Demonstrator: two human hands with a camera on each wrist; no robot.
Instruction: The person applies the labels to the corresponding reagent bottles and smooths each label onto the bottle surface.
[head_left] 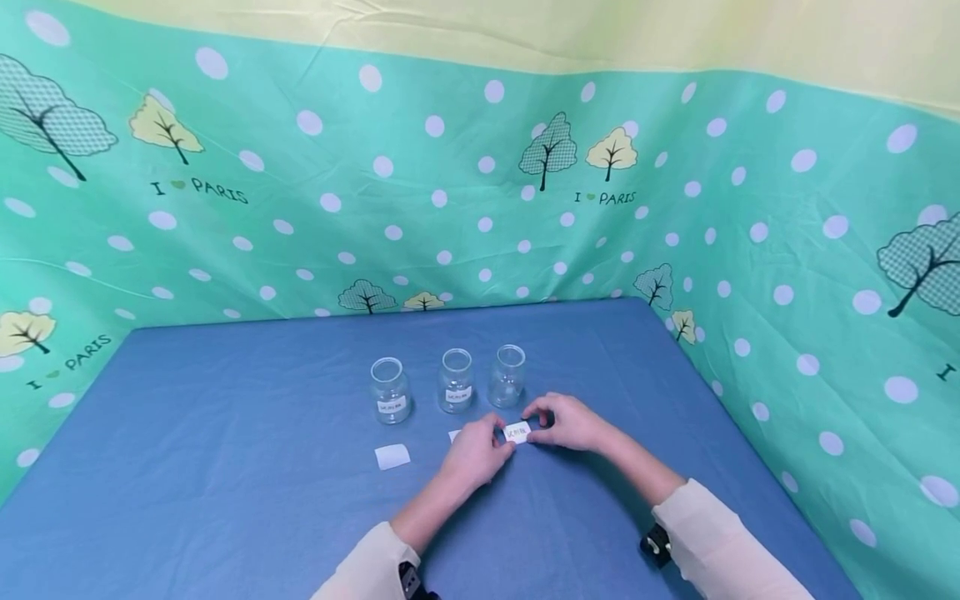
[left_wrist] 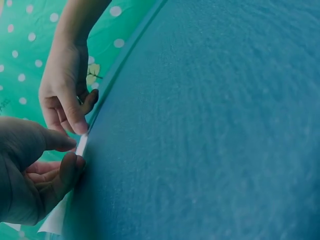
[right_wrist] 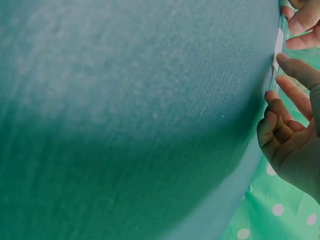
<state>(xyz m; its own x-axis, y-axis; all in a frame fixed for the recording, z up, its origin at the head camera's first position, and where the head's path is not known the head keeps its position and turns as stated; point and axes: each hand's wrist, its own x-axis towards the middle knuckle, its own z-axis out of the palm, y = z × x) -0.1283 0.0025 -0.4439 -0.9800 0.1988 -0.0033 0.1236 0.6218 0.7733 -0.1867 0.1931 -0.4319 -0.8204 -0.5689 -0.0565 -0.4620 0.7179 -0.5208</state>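
Both hands are at a small white paper label (head_left: 517, 432) with dark characters on it, low over the table in front of the jars. My left hand (head_left: 474, 454) pinches its left side between thumb and forefinger. At the opposite side, my right hand (head_left: 573, 423) holds the edge with thumb and forefinger, its other fingers curled. Seen edge-on in the left wrist view, the label (left_wrist: 82, 143) is a thin strip between the left hand (left_wrist: 30, 170) and the right hand (left_wrist: 65, 90). In the right wrist view the right hand (right_wrist: 297, 135) is beside the strip.
Three open glass jars stand in a row: a left jar (head_left: 390, 387) and a middle jar (head_left: 455, 375) with labels on their fronts, and an unlabelled right jar (head_left: 507, 379). A white paper piece (head_left: 392, 456) lies on the blue tablecloth (head_left: 247, 467); another (head_left: 453, 435) is partly hidden by the left hand.
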